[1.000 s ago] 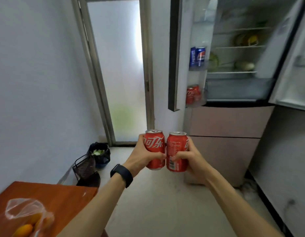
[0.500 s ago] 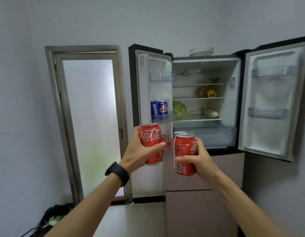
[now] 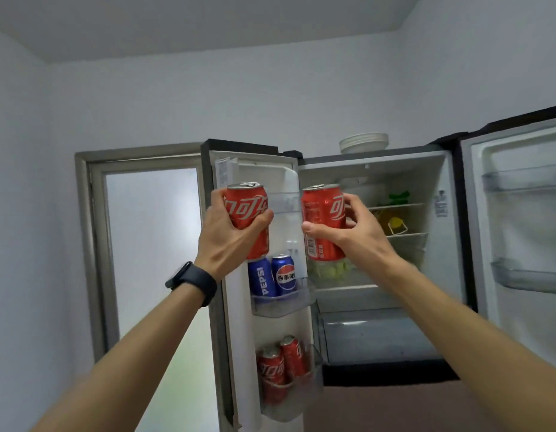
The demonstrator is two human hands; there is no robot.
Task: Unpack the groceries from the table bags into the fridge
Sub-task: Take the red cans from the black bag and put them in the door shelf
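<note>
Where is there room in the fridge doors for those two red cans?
The right door's upper bin and lower bin look bare. The left door's top bin, seen between the two held cans, looks free too. Crowded: the middle bin with two Pepsi cans, the bottom bin with two red cans.

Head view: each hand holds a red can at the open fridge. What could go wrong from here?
1. The left hand grips the left can, the right hand the right can; neither is free to catch a slip or steady the left door.
2. The middle bin holds two blue cans and the bottom bin two red cans; squeezing more in may knock them over.
</note>
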